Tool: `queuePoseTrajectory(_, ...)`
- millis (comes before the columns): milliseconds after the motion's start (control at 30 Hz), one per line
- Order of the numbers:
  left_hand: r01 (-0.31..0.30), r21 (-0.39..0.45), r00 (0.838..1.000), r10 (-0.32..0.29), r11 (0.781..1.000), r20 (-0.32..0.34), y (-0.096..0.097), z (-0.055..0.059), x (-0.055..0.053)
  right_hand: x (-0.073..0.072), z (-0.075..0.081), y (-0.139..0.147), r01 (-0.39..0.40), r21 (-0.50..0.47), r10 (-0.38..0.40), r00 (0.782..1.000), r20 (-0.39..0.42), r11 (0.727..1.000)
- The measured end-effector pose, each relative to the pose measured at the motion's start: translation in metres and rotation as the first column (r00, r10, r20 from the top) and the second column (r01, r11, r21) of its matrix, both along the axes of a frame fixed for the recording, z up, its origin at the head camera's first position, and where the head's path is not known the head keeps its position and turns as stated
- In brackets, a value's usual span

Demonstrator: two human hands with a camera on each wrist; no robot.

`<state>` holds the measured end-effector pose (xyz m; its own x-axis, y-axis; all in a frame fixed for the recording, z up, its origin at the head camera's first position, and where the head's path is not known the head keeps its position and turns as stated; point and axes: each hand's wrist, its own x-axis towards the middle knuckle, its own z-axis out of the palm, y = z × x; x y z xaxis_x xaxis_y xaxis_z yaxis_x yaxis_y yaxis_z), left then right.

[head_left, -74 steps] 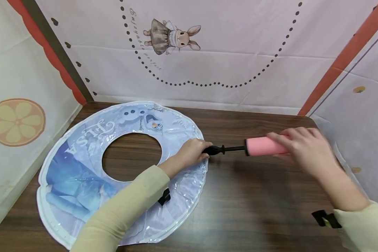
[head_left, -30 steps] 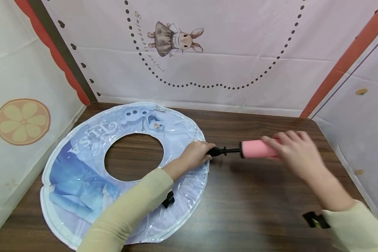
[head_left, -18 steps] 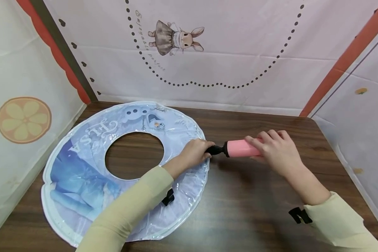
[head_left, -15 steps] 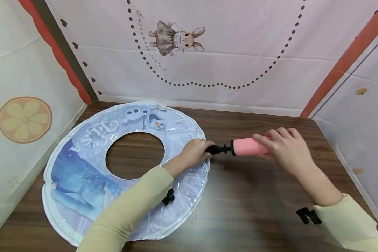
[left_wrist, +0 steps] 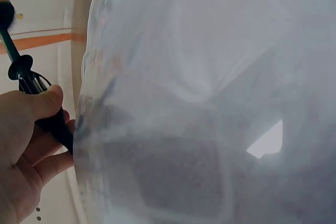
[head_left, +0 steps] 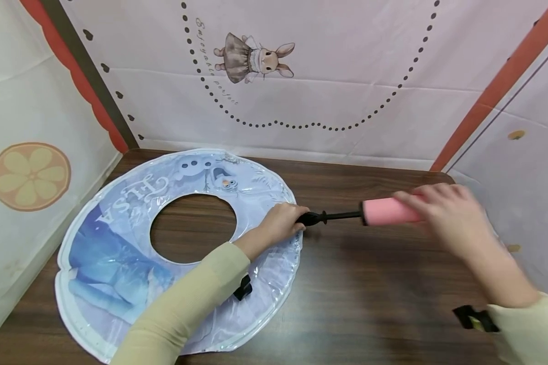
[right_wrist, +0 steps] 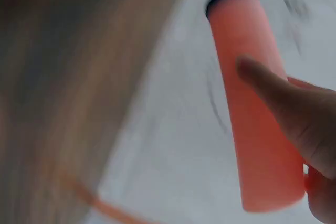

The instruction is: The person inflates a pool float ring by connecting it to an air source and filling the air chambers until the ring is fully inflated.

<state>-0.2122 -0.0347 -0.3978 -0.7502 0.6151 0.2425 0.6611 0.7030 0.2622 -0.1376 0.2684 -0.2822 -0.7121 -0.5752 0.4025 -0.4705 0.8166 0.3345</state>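
Note:
A blue and lilac swim ring (head_left: 118, 263), printed with a snowman and the word ELSA, lies on the table, its middle hole showing bare wood. My left hand (head_left: 280, 223) pinches the black nozzle end (head_left: 310, 219) of a hand pump at the ring's right edge. In the left wrist view the thumb and fingers grip that black end (left_wrist: 52, 119) against the ring's side. My right hand (head_left: 452, 215), blurred, holds the pump's pink barrel (head_left: 388, 211). A length of black rod (head_left: 344, 215) shows between barrel and nozzle end. In the right wrist view the thumb lies along the barrel (right_wrist: 252, 108).
The dark wooden table (head_left: 347, 304) runs beneath everything. A pale printed cloth (head_left: 338, 76) with a rabbit stands behind it, with cloth walls on the left (head_left: 23, 243) and right (head_left: 529, 187). Black straps (head_left: 475, 318) sit at the sleeves.
Over the frames my right hand pushed the pink barrel left until the rod was hidden, then drew it back right, exposing the rod again. My left hand kept its grip.

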Motion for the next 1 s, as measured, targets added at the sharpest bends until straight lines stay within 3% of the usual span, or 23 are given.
queuePoseTrajectory(167, -0.004, -0.012, 1.0, 0.004, 1.0, -0.012, 0.003, 0.001, 0.002, -0.016, -0.027, -0.041, -0.092, 0.016, 0.093, 0.992, -0.086, 0.996)
queuePoseTrajectory(333, -0.005, 0.007, 1.0, 0.006, 1.0, -0.017, 0.004, 0.0, 0.003, -0.02, -0.036, -0.054, -0.097, 0.028, 0.1, 0.99, -0.096, 0.995)
queuePoseTrajectory(567, -0.008, -0.003, 1.0, 0.008, 1.0, 0.001, 0.004, 0.0, 0.001, -0.016, -0.024, -0.028, -0.073, 0.004, 0.073, 0.997, -0.019, 0.997)
queuePoseTrajectory(733, -0.014, -0.026, 1.0, 0.014, 1.0, 0.004, 0.003, 0.001, 0.0, -0.005, -0.009, 0.009, 0.019, -0.019, -0.018, 0.998, 0.053, 1.0)
queuePoseTrajectory(867, -0.016, -0.021, 1.0, 0.017, 1.0, 0.013, 0.002, 0.001, 0.0, 0.005, 0.004, 0.034, 0.095, -0.025, -0.093, 0.994, 0.064, 0.995)
queuePoseTrajectory(1000, 0.004, -0.023, 1.0, -0.003, 1.0, 0.009, 0.001, 0.001, -0.001, 0.002, -0.001, 0.025, 0.039, -0.015, -0.039, 0.999, 0.027, 0.999)
